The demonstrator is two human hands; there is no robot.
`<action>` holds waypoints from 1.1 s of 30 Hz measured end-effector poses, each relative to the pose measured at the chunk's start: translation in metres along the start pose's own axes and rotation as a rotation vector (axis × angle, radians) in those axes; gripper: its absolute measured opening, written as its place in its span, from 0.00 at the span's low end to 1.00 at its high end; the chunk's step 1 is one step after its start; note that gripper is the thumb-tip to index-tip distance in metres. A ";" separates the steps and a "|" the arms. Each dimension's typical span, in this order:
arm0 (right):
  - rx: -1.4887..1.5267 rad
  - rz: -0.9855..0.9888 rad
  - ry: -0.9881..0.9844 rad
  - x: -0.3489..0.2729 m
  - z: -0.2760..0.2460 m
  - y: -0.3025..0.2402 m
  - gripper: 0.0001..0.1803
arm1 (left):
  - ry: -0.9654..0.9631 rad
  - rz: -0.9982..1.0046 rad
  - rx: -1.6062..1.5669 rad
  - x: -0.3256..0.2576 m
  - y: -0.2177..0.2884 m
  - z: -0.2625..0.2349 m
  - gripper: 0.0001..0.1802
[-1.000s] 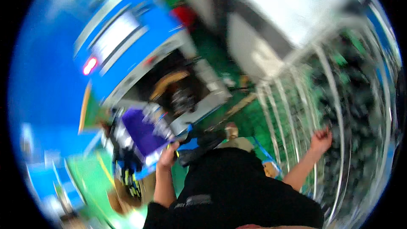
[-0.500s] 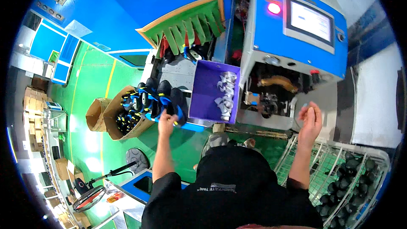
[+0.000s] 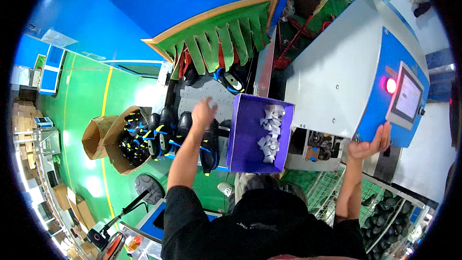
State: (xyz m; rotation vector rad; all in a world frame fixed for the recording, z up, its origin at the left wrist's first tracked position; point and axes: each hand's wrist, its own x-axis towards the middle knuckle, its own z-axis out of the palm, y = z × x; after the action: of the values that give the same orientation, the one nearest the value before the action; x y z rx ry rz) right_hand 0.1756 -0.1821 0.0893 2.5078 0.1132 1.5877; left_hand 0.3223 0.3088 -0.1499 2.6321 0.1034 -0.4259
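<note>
- A brown cardboard box (image 3: pixel 111 140) stood open on the green floor at the left, full of black shoes with blue and yellow details.
- A row of black shoes (image 3: pixel 166 132) lay on the grey perforated table (image 3: pixel 197 97).
- The left hand (image 3: pixel 203 113) hung just above these shoes, its fingers loosely spread, holding nothing.
- A purple box (image 3: pixel 246 137) beside it contained crumpled white paper pieces (image 3: pixel 269 127).
- The right hand (image 3: pixel 369 145) gripped the lower corner of the blue and grey machine (image 3: pixel 346 77), fingers curled on its edge.
</note>
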 end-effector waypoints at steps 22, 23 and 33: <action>-0.090 -0.065 -0.003 -0.012 0.003 0.008 0.35 | 0.192 -0.591 -0.848 0.162 -0.063 0.004 0.26; -0.082 -0.049 -0.010 -0.011 0.003 0.008 0.35 | -0.005 -0.729 -1.103 0.145 -0.058 -0.013 0.25; 0.551 0.278 -0.337 -0.016 -0.083 -0.082 0.43 | -0.334 0.125 -1.673 -0.198 0.145 -0.042 0.37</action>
State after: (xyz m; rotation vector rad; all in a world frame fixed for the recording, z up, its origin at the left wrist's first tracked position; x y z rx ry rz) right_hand 0.0959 -0.0952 0.0951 3.3110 0.1863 1.3244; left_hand 0.1667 0.1998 0.0116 0.9081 0.1081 -0.4219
